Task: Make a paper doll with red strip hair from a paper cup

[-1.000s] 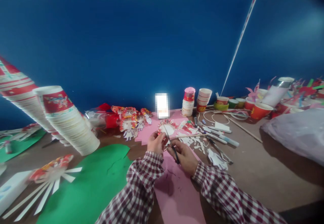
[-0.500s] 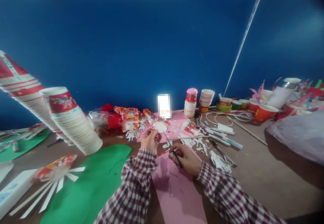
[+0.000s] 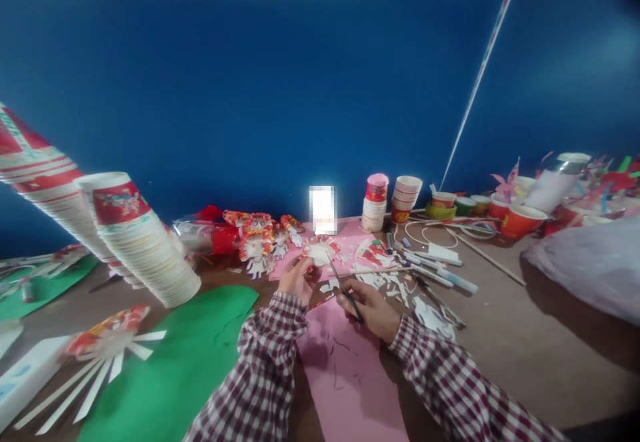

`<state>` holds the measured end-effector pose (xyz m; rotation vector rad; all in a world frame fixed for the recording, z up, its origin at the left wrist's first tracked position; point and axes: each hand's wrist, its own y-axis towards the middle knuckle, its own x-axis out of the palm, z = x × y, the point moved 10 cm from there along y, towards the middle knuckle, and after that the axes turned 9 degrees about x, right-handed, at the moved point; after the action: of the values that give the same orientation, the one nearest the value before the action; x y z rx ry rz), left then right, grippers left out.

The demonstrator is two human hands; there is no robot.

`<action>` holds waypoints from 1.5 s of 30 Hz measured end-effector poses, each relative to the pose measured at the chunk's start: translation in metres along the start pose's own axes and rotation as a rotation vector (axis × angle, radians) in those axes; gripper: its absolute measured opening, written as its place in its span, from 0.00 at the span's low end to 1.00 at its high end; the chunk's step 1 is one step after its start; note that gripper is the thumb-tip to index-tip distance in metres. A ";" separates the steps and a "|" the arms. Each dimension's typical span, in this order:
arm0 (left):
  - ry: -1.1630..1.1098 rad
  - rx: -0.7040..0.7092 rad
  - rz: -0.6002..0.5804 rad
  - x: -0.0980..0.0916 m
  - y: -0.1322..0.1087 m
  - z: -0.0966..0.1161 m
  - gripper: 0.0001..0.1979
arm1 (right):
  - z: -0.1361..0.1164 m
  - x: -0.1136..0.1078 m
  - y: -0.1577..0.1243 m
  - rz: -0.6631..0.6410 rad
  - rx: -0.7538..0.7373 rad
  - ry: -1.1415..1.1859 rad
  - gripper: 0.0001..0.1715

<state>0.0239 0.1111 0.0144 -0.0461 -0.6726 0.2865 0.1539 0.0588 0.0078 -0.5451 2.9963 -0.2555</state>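
My left hand is closed on a paper cup cutout, a white round middle with a curled red and orange fringe. In my right hand is a pair of scissors, its blades pointing up and left to the cutout's lower right edge. Whether the blades touch the paper I cannot tell. Below both hands lies a pink sheet with dark marks on it. Several finished-looking paper figures with red and orange fringes stand left of my left hand.
Stacked paper cups lean at the left above a green sheet and a cup cut into strips. White paper scraps and marker pens lie right of centre. A plastic bag sits at the far right, before a blue partition.
The whole view has shifted very slightly. My right hand and the scissors sit a touch lower and further right; my left hand keeps hold of the cutout.
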 end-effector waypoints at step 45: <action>0.081 -0.102 -0.057 0.002 -0.002 -0.017 0.05 | -0.002 -0.008 0.001 0.030 -0.053 0.010 0.15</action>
<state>0.0365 0.1106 0.0022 -0.1356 -0.6066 0.1943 0.1607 0.0634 0.0101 -0.5046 3.0259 -0.1769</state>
